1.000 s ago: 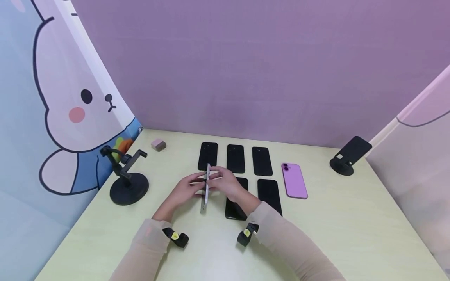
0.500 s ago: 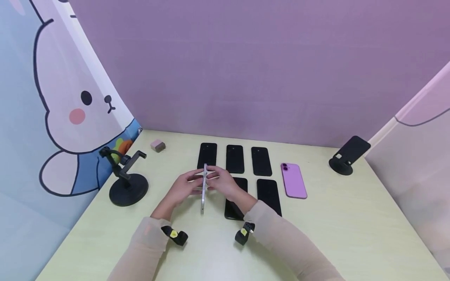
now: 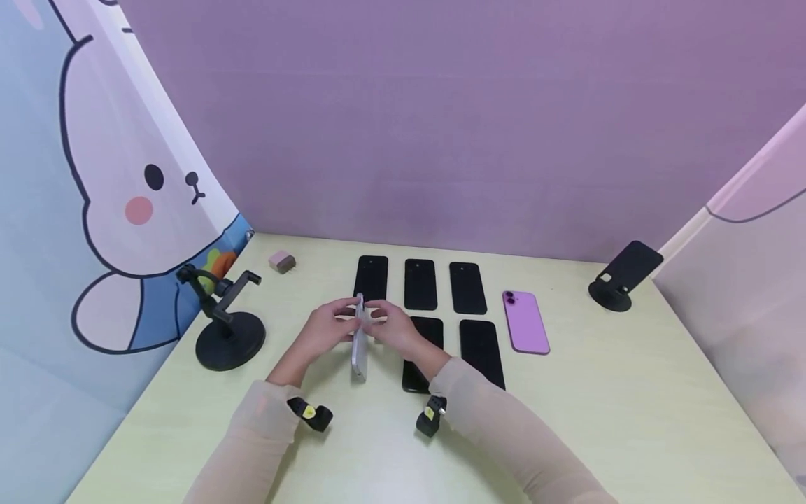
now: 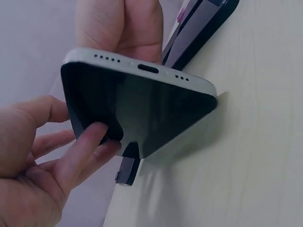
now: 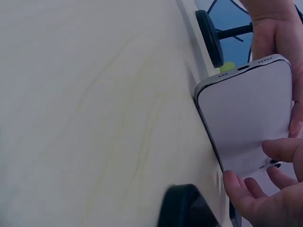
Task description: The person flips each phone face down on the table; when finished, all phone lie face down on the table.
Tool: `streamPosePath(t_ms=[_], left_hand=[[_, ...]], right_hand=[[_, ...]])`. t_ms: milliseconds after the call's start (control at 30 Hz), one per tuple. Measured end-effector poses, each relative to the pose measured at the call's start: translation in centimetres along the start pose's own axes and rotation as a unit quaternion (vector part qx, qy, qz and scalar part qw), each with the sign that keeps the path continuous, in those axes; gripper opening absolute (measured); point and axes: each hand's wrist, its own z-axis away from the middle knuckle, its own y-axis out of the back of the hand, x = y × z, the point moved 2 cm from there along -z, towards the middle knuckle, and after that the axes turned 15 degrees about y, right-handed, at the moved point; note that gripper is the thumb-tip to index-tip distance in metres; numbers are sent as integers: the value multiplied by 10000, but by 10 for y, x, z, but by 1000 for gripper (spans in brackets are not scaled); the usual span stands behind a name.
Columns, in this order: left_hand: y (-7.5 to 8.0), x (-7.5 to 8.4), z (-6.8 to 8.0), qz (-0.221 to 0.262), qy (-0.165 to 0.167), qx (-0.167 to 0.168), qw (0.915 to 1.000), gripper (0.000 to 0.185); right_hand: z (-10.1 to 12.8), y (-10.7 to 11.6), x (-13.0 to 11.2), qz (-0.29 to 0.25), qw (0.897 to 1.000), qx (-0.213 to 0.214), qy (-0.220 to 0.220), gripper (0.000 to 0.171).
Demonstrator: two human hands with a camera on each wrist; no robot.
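A white phone (image 3: pixel 359 346) stands on its long edge on the pale table (image 3: pixel 598 406), held between both hands. My left hand (image 3: pixel 336 323) grips it from the left, with fingers (image 4: pixel 92 142) lying on the dark screen (image 4: pixel 142 109). From the right, my right hand (image 3: pixel 385 322) holds it, fingers (image 5: pixel 265 182) curled at the white back (image 5: pixel 246 123). The end with the charging port (image 4: pixel 147 68) points toward me.
Black phones (image 3: pixel 420 283) lie in two rows behind and right of my hands, one (image 3: pixel 415 371) partly under my right wrist. A purple phone (image 3: pixel 525 323) lies further right. Black stands sit at the left (image 3: pixel 223 322) and far right (image 3: pixel 620 276). A small pink charger (image 3: pixel 282 262) sits at the back left.
The white phone has shifted slightly left with both hands and tipped a little, so more of its flat face shows now. Nothing else has moved.
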Motion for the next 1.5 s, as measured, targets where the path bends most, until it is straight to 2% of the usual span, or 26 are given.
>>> streamPosePath(t_ms=[233, 433, 700, 1067, 1300, 1367, 1500], left_hand=[[4, 0, -1, -677, 72, 449, 9967, 46], [7, -8, -3, -985, 335, 531, 9931, 47], [10, -15, -8, -1647, 520, 768, 9820, 41], [11, -27, -19, -1917, 479, 684, 9779, 39], [13, -23, -22, -2192, 559, 604, 9722, 38], [9, -18, -21, -2293, 470, 701, 9697, 39], [-7, -3, -19, -2206, -52, 874, 9714, 41]], right_hand=[[0, 0, 3, 609, 9979, -131, -168, 48], [-3, 3, 9, 1042, 9936, -214, -370, 44], [-7, 3, 14, 1459, 9881, -317, -370, 43], [-11, -1, 13, 2163, 9746, -435, -386, 42], [-12, 1, 10, 2294, 9709, -593, -344, 41], [-10, 7, 11, 2226, 9720, -672, -327, 42], [-2, 30, 9, 2138, 9739, -709, -279, 40]])
